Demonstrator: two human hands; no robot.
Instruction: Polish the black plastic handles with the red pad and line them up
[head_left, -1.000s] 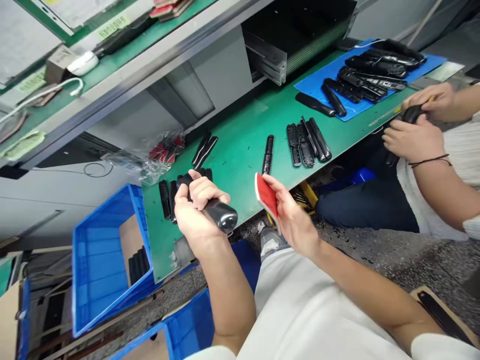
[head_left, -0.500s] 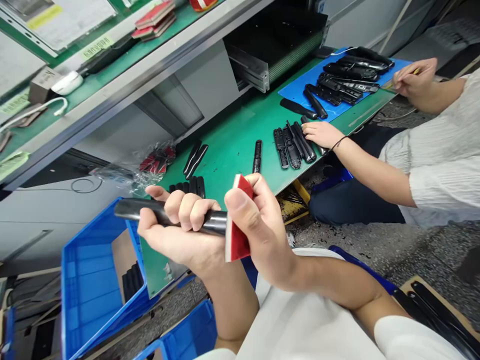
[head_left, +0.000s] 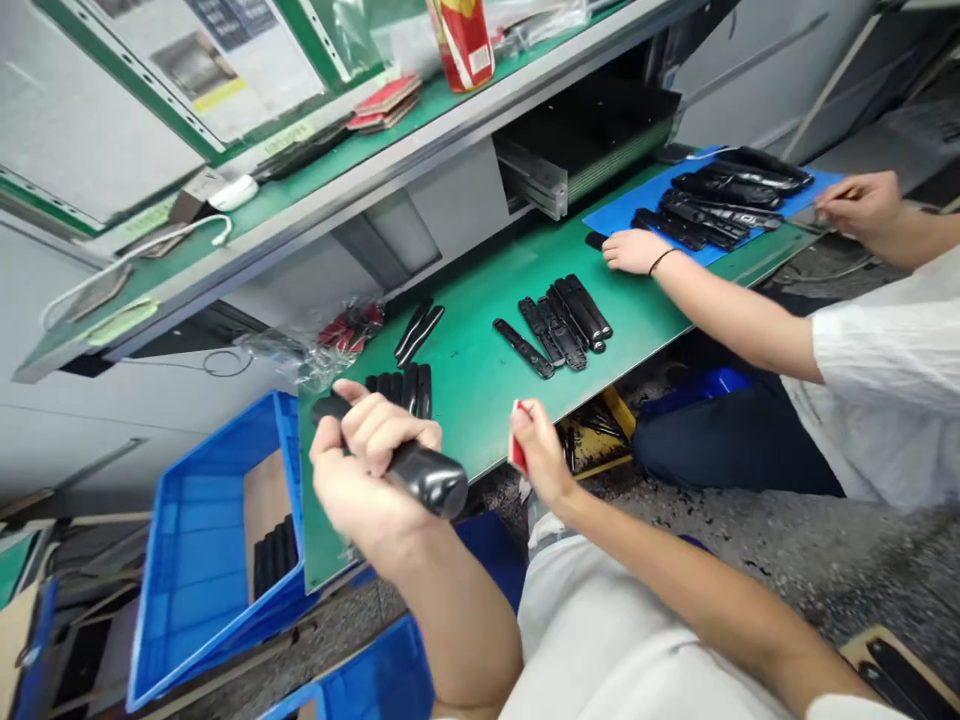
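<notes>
My left hand (head_left: 375, 465) is wrapped round a glossy black plastic handle (head_left: 431, 477), its rounded end pointing toward the lower right. Lower and to the right, my right hand (head_left: 544, 455) grips a red sanding pad (head_left: 517, 450) with a pale edge, apart from the handle. Behind my left hand, several black handles (head_left: 424, 390) stand in a row on the green table (head_left: 472, 400). A pair of dark pieces (head_left: 418, 333) lies farther back. Further black shell pieces (head_left: 555, 325) are grouped at the table's middle.
A co-worker's hand (head_left: 634, 250) reaches over the table at right, near black parts on a blue mat (head_left: 615, 215). At left stands a blue bin (head_left: 214, 540) holding black pieces. Plastic bags (head_left: 300, 345) lie at the back, below a shelf edge (head_left: 450, 125).
My right hand has drawn the red pad away from the handle, down and to the right. The handle's end has tilted toward me. The co-worker's hand has moved back toward the mat.
</notes>
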